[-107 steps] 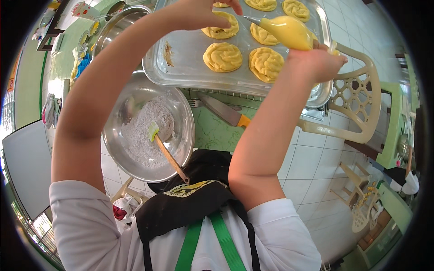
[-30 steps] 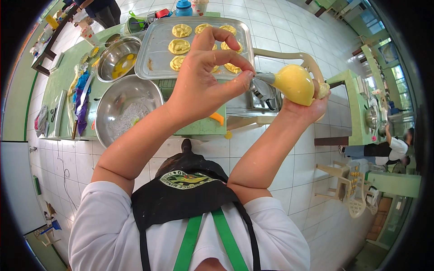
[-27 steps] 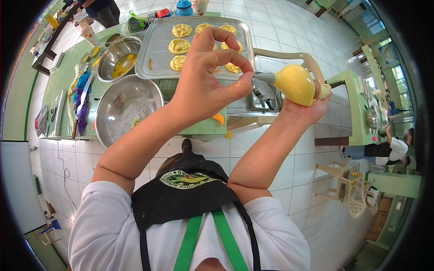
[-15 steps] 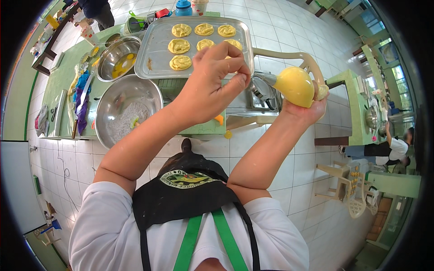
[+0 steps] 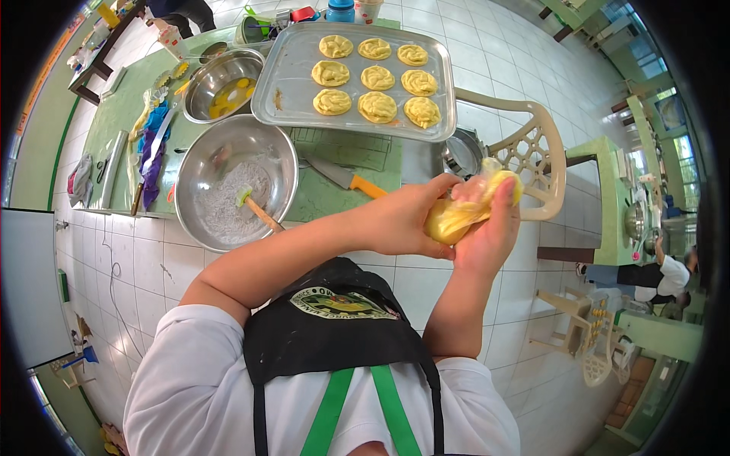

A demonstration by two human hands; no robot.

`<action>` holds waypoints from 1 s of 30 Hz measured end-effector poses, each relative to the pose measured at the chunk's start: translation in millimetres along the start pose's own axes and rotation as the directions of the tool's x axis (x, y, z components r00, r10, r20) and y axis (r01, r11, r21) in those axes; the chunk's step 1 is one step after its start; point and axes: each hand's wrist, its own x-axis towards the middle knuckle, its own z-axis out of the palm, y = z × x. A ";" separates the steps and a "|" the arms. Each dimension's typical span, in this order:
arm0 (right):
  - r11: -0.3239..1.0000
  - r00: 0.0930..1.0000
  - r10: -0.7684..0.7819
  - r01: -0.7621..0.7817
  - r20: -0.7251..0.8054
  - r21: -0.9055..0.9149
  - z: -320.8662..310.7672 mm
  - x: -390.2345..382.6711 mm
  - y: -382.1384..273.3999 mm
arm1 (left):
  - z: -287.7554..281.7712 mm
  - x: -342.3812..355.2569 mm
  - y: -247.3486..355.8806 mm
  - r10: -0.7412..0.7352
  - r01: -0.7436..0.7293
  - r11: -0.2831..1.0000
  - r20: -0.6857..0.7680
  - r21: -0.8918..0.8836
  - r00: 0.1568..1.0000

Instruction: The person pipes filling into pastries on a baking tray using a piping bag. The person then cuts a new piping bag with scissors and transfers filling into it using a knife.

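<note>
A piping bag (image 5: 461,214) full of yellow batter is between my two hands, off to the right in front of the tray. My left hand (image 5: 411,216) wraps round the full part of the bag, and its fingers hide the nozzle end. Higher up, my right hand (image 5: 490,235) is closed on the bag's gathered side, thumb raised along the plastic. On the metal baking tray (image 5: 285,102) sit several piped rounds of yellow dough (image 5: 377,77), in rows. The tray lies beyond my hands, untouched.
A steel bowl of white powder (image 5: 228,201) holds a spatula (image 5: 258,209). Behind it, another bowl (image 5: 201,91) contains egg yolks. An orange-handled knife (image 5: 346,178) lies near the table's front edge, left of my hands. A beige plastic chair (image 5: 547,182) stands at the right.
My left hand has come down from over the tray and taken hold of the piping bag. My right hand has lowered and turned the bag. The whole dough grid now shows.
</note>
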 end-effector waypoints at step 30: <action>0.398 0.714 0.246 0.542 0.656 -0.740 5.6 -21.9 -8.5 | -23.8 -47.2 15.6 0.094 -0.002 0.772 -0.112 0.635 0.989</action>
